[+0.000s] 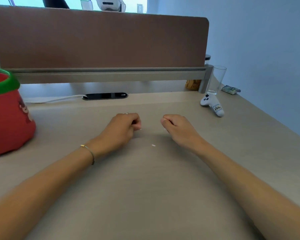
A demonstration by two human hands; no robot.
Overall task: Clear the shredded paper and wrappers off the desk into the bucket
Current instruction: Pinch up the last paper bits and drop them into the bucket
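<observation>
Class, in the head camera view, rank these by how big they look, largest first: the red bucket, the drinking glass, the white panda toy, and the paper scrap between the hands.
1. red bucket, cut off by the frame
2. drinking glass and white panda toy: too alike to rank
3. paper scrap

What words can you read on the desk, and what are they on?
"Hoo": handwritten on a label on the white panda toy; any letters after that curve out of view.
Red bucket: a printed picture, no readable words.
Small wrapper by the glass: print too small and blurred to read.
</observation>
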